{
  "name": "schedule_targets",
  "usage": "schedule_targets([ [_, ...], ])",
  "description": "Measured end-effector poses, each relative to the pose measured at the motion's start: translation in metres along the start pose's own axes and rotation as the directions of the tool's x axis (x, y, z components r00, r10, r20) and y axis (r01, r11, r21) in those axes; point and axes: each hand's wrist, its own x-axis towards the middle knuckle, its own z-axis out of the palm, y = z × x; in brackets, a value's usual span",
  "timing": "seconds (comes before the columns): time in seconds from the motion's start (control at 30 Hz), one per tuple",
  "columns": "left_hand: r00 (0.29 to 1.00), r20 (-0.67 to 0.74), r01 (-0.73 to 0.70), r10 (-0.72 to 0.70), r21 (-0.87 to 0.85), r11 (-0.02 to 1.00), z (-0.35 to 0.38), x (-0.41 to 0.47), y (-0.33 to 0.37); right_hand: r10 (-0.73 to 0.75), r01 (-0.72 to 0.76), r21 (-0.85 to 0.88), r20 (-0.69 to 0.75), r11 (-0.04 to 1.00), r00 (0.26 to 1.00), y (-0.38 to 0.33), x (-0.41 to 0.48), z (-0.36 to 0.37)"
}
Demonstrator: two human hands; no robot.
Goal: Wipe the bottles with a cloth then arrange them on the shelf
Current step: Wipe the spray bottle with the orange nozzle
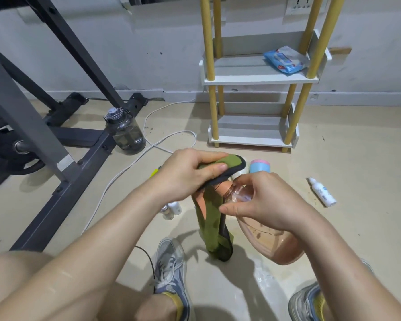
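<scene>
My left hand (pixel 190 172) grips a green cloth with a dark edge (pixel 214 218), which hangs down over the neck of a large pinkish transparent bottle (pixel 271 242). My right hand (pixel 262 200) holds that bottle near its neck, fingers curled round it. A blue and pink bottle (pixel 259 167) stands just behind my hands. A white spray bottle (pixel 323 193) lies on the floor to the right. Two small white bottles (pixel 171 209) stand below my left wrist. The white shelf with yellow posts (pixel 252 79) stands at the wall ahead.
A blue wipes packet (pixel 285 59) lies on the shelf's middle tier. A big dark water jug (pixel 125 133) stands by a grey exercise frame (pixel 56 126) on the left. A white cable (pixel 134 163) crosses the floor. My shoes (pixel 171 267) are below.
</scene>
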Motion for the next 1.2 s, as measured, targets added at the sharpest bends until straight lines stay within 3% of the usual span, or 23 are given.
schedule_targets([
  [0.07, 0.991, -0.077, -0.094, 0.114, 0.226, 0.970, 0.007, 0.000, -0.005, 0.011, -0.012, -0.013, -0.020, 1.000, 1.000, -0.001, 0.002, 0.004],
  [0.1, 0.979, -0.156, -0.092, 0.135, 0.252, 0.963, 0.011, 0.001, -0.007, 0.019, -0.020, -0.022, -0.038, 1.000, 0.999, -0.002, 0.003, 0.007],
  [0.2, 0.926, -0.377, -0.002, 0.018, 0.044, 0.999, 0.019, 0.003, -0.017, 0.050, -0.050, 0.010, -0.080, 0.999, 0.996, -0.006, 0.007, 0.016],
  [0.33, 0.880, -0.355, 0.220, -0.315, -0.284, 0.933, 0.013, 0.007, -0.035, 0.096, -0.094, 0.025, -0.069, 0.995, 0.993, -0.006, 0.012, 0.025],
  [0.4, 0.835, -0.324, 0.265, -0.444, -0.470, 0.842, 0.005, 0.003, -0.045, 0.130, -0.122, 0.100, -0.077, 0.987, 0.989, -0.002, 0.016, 0.027],
  [0.53, 0.773, -0.258, 0.111, -0.580, -0.844, 0.524, 0.006, -0.005, -0.054, 0.199, -0.162, 0.315, -0.089, 0.935, 0.976, 0.004, 0.027, 0.036],
  [0.63, 0.701, -0.221, -0.003, -0.678, -0.952, 0.307, 0.024, 0.000, -0.050, 0.276, -0.190, 0.401, -0.167, 0.896, 0.947, -0.006, 0.031, 0.058],
  [0.73, 0.626, -0.219, -0.081, -0.748, -0.973, 0.217, 0.042, 0.006, -0.048, 0.297, -0.158, 0.432, -0.277, 0.888, 0.914, -0.020, 0.028, 0.089],
  [0.93, 0.449, -0.288, -0.212, -0.846, -0.954, 0.212, 0.046, -0.006, -0.074, 0.385, -0.198, 0.558, -0.240, 0.806, 0.891, -0.011, 0.037, 0.102],
  [1.1, 0.596, -0.412, -0.009, -0.689, -0.862, 0.508, 0.062, -0.006, -0.075, 0.400, -0.221, 0.544, -0.235, 0.810, 0.886, -0.009, 0.038, 0.115],
  [1.2, 0.582, -0.491, -0.010, -0.649, -0.802, 0.597, 0.078, -0.006, -0.076, 0.378, -0.185, 0.545, -0.267, 0.818, 0.887, -0.011, 0.038, 0.124],
])
